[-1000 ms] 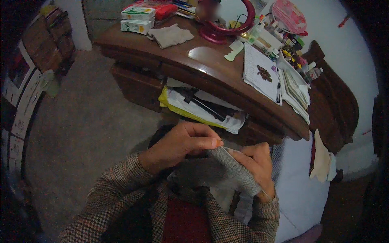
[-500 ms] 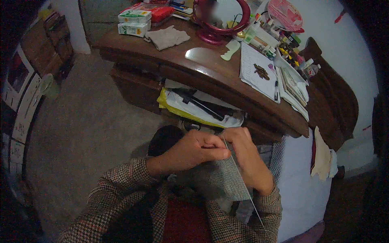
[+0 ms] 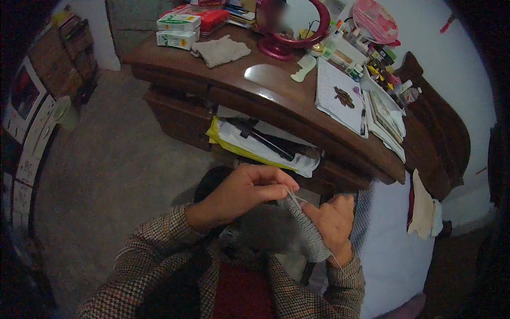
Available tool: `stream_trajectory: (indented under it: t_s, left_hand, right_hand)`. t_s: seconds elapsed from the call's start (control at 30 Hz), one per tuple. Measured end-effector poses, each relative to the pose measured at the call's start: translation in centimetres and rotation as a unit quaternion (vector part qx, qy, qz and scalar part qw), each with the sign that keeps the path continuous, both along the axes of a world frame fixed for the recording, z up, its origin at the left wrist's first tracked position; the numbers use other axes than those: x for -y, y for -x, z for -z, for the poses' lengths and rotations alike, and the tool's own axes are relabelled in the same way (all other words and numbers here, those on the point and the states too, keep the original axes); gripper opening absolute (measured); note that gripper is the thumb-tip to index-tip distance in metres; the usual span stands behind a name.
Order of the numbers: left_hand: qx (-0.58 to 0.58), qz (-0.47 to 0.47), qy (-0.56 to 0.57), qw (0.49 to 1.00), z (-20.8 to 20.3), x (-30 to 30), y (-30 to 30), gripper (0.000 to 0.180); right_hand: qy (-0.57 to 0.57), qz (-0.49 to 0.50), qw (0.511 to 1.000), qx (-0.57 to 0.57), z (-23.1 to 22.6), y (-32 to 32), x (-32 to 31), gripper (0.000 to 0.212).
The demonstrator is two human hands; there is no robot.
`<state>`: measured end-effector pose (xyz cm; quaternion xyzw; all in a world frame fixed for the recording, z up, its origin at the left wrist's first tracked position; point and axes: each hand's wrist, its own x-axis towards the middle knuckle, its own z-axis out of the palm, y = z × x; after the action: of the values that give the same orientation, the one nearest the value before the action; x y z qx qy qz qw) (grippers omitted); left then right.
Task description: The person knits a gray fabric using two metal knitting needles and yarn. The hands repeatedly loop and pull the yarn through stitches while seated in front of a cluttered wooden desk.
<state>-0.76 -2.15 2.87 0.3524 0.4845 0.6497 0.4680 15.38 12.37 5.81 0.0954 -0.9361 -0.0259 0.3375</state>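
A grey knitted piece hangs between my hands above my lap, with a thin knitting needle along its right edge, the lower end sticking out past the fabric. My left hand is closed in a pinch of thumb and forefinger at the top corner of the knitting. On the right side my right hand is curled closed against the knitting's edge, its thumb toward the top corner. A strand of yarn or a needle tip shows between the two hands; which one I cannot tell. Part of the fabric's lower left is dark and blurred.
Ahead stands a dark wooden dresser with a red-framed mirror, a notebook, a pale green comb and a cloth. A yellow-and-white bag fills its open drawer. A pale bed surface lies to the right.
My right hand has moved right and down, away from my left hand, which shifted slightly up and left. The knitting has turned, and less of the needle's lower end shows.
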Motion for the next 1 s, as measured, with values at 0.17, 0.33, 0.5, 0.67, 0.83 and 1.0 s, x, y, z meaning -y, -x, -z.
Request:
stream_trajectory:
  t_s: [0.17, 0.33, 0.5, 0.67, 0.83, 1.0]
  left_hand:
    - [0.106, 0.020, 0.002, 0.994, 1.4, 0.4, 0.6, 0.017]
    - [0.133, -0.036, -0.014, 0.990, 1.5, 0.1, 0.1, 0.018]
    - [0.013, -0.104, -0.003, 0.995, 1.2, -0.1, -1.1, 0.015]
    - [-0.029, -0.033, -0.030, 0.999, 1.3, -0.3, -1.5, 0.011]
    - [-0.019, -0.091, -0.002, 0.996, 1.7, -0.1, -0.9, 0.012]
    - [-0.011, -0.129, -0.042, 0.991, 1.4, -0.1, -0.7, 0.016]
  right_hand:
    - [0.010, -0.010, 1.000, 0.015, 0.3, -0.2, -0.3, 0.032]
    - [0.006, 0.026, 1.000, -0.003, 0.8, -0.1, 0.2, 0.035]
    - [0.069, 0.046, 0.996, 0.039, 1.0, 1.0, 0.3, 0.035]
    - [0.345, -0.063, 0.912, 0.212, 0.6, 3.1, -0.6, 0.042]
    - [0.051, 0.090, 0.994, 0.047, 0.1, 1.4, 0.2, 0.031]
    - [0.071, 0.051, 0.995, 0.048, 0.2, -0.2, 0.1, 0.026]
